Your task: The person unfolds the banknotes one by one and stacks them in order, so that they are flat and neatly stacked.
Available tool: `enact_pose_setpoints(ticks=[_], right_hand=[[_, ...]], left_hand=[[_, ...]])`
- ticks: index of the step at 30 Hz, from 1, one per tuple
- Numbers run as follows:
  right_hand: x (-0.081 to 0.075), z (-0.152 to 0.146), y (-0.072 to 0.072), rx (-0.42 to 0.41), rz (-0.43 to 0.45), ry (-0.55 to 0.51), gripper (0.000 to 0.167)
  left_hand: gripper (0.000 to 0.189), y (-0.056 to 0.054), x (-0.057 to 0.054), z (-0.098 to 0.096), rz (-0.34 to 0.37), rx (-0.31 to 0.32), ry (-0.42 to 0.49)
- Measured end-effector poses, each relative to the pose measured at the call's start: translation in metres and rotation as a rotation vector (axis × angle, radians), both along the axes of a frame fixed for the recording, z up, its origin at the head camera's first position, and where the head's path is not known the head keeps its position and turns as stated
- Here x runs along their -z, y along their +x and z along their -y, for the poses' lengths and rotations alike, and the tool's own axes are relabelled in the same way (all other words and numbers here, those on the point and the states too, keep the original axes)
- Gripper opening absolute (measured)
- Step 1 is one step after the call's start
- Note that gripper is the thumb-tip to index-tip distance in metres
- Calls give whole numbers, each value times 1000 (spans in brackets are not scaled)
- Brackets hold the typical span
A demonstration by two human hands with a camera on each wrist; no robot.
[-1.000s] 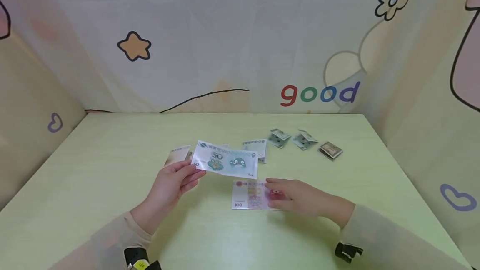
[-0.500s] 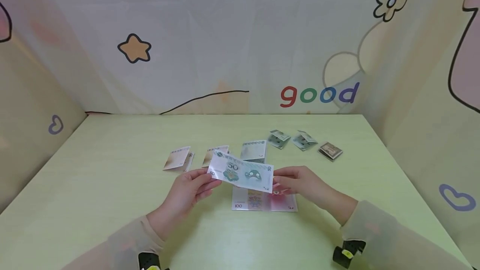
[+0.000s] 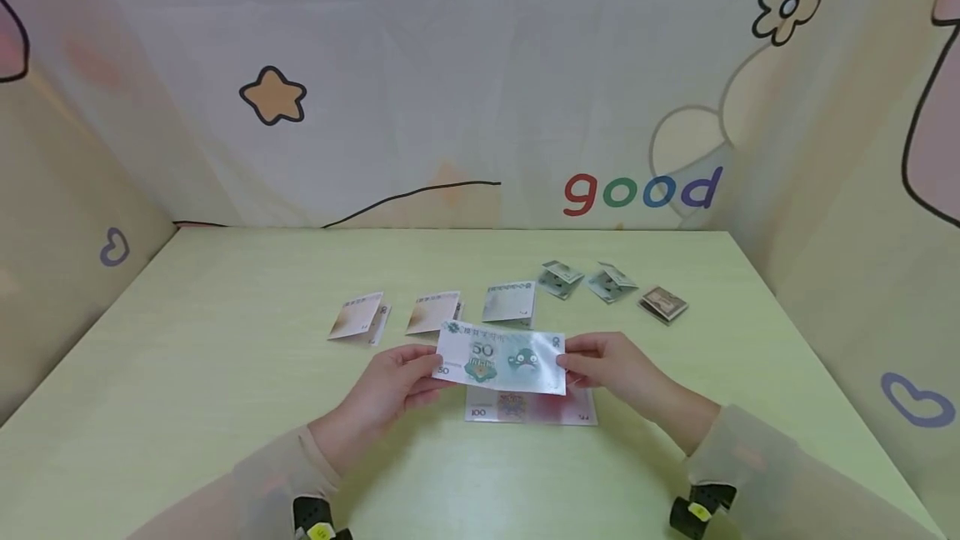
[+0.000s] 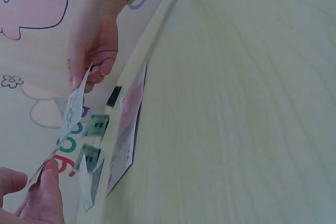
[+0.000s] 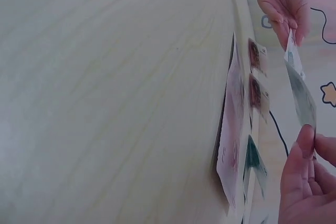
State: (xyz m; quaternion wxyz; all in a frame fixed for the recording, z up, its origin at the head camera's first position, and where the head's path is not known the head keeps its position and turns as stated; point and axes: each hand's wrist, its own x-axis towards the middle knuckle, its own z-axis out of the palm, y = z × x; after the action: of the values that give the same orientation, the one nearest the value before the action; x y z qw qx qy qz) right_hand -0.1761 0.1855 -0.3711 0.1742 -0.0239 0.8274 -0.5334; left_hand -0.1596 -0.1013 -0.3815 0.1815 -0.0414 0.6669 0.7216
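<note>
A green-and-white 50 banknote (image 3: pixel 498 359) is stretched out flat between both hands, raised over the table. My left hand (image 3: pixel 386 386) pinches its left end between thumb and fingers. At the right end, my right hand (image 3: pixel 626 373) pinches it the same way. Beneath it a pink 100 banknote (image 3: pixel 525 409) lies unfolded on the table, its upper part covered by the raised note in the head view. The right wrist view shows the 50 banknote (image 5: pixel 302 95) nearly edge-on, clear of the pink banknote (image 5: pixel 231 129).
Behind the hands stand folded notes: two brownish ones (image 3: pixel 356 317) (image 3: pixel 432 312) and a pale green one (image 3: pixel 510 302). Two small folded green notes (image 3: pixel 561 277) (image 3: pixel 612 282) and a folded brown note (image 3: pixel 663 303) sit farther right. A printed cloth wall (image 3: pixel 390 107) closes the table's back.
The left hand has carried the 50 banknote rightward and lower, over the pink one. The right hand has left the pink banknote and taken the 50's right end; the note is now straightened.
</note>
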Motion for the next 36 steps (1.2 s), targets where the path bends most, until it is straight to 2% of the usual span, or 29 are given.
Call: enact_pose_setpoints(ticks=[4,13,18,23,30,36], right_hand=[[2,0,0,4,6,6,38],[1,-6,-1,-11,5,40,39],[0,-10,-1,-6,10,72,38],[1,-16,-1,-13,-1,108,38],[5,-20,-1,6,-14,157,38],[6,-22,0,-38,-67,247,40]], left_hand=[[27,-6,3,0,9,-35,-90],[20,-12,7,-3,-37,10,-229],[16,-15,7,-6,-59,58,-335],[17,-15,6,-8,-101,132,-422],[15,-17,8,-11,-131,222,-457],[15,-19,10,-14,-171,294,-513]])
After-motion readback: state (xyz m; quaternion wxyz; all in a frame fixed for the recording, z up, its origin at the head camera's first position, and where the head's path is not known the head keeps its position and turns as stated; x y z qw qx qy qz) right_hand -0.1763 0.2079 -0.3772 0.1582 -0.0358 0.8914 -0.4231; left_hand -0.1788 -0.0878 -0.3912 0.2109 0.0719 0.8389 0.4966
